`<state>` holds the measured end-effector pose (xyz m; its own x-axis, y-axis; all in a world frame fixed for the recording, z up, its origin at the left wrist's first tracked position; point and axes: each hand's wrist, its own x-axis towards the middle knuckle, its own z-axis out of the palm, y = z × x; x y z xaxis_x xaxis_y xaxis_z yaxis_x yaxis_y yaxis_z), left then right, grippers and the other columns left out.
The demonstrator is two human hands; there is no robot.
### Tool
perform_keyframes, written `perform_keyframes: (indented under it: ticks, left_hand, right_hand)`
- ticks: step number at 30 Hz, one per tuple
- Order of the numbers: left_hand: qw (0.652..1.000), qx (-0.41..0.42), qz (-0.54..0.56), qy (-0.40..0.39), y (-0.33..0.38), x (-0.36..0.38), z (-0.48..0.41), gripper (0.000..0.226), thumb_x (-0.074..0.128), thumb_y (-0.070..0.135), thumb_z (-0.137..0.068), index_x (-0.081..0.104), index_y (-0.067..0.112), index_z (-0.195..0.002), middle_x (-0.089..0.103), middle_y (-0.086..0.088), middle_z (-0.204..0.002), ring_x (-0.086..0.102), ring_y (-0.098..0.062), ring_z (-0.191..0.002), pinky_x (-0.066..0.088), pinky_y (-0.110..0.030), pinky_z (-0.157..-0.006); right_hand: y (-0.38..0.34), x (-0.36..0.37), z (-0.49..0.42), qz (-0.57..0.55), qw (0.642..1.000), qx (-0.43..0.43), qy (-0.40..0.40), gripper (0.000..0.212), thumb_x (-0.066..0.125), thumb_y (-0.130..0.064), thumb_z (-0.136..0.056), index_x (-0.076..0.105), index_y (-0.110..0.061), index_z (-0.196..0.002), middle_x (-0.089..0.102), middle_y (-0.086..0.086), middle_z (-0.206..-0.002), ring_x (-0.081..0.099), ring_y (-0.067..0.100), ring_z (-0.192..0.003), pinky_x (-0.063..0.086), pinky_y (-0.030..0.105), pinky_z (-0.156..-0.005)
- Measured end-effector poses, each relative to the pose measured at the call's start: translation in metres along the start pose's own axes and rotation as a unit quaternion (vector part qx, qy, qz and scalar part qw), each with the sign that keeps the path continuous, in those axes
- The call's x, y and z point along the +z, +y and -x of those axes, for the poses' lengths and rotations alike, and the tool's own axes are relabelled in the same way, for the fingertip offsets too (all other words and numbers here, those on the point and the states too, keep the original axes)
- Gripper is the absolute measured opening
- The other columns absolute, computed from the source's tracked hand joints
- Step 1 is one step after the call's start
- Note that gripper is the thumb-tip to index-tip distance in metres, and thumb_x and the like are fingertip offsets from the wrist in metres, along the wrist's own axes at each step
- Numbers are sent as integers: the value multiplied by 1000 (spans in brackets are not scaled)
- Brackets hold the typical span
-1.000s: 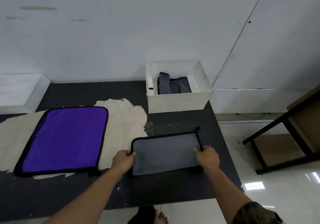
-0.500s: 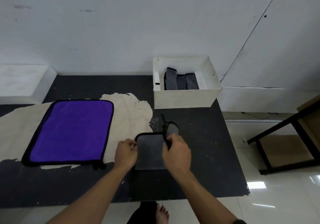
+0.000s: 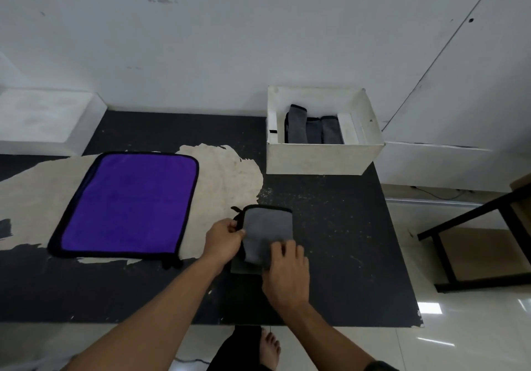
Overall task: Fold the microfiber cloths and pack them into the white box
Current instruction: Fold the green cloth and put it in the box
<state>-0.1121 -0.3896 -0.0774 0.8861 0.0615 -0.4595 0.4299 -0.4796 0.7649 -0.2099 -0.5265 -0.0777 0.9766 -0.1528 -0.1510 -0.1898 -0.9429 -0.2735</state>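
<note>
A grey microfiber cloth [image 3: 265,227] with black trim lies folded small on the black table, near its front middle. My left hand [image 3: 225,238] pinches the cloth's left edge. My right hand [image 3: 287,273] lies flat on the cloth's lower right part, fingers spread, pressing it down. A purple cloth [image 3: 129,204] with black trim lies flat and unfolded to the left. The white box [image 3: 319,159] stands at the back right of the table with three folded grey cloths [image 3: 313,129] upright inside.
The black table [image 3: 339,244] has a large worn pale patch [image 3: 230,178] under and beside the purple cloth. A dark-framed bench [image 3: 477,244] stands on the floor to the right. The white wall rises just behind the box. My bare foot [image 3: 270,347] shows below the table's front edge.
The grey cloth has been folded over from right to left and is now half as wide. My right hand moved left across it and now presses on top.
</note>
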Motion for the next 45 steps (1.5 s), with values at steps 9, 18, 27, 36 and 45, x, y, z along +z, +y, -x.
perform_keyframes:
  ticks: [9,18,27,36,45]
  left_hand:
    - [999,1,-38,-32,-28,-6,-6,14,59,20,-94,59,21,-108,64,2,-96,61,-16,-93,43,-22,-70]
    - [994,31,-100,-31,-29,-5,-5,32,58,20,-94,55,13,-124,61,-3,-109,55,-15,-97,40,-24,-80]
    - [994,58,-86,-43,-33,-3,1,49,64,26,-91,43,17,-135,57,0,-118,54,-14,-100,43,-25,-83]
    - [995,83,-39,-48,-40,-8,7,57,69,11,-85,38,27,-131,56,6,-105,57,-8,-95,41,-11,-69]
    - [984,133,-114,-3,-38,-6,9,25,63,3,-88,64,27,-95,58,0,-104,55,-5,-87,37,-7,-72]
  right_hand:
    - [19,7,7,-37,998,33,23,45,80,-14,-60,60,-17,-101,56,9,-98,56,20,-70,49,30,-57]
    - [25,14,7,-72,997,37,-4,41,64,-15,-83,50,-20,-121,46,8,-121,59,19,-90,54,28,-79]
    - [32,12,10,-46,998,-13,-28,32,65,-20,-86,50,-21,-115,40,5,-126,53,12,-91,53,23,-72]
    - [44,7,8,-6,993,-112,-44,39,50,-54,-91,57,-26,-118,45,0,-123,48,16,-111,52,29,-85]
    - [30,6,-2,48,977,-200,-65,37,48,-45,-93,52,-26,-125,38,6,-138,37,28,-126,38,48,-103]
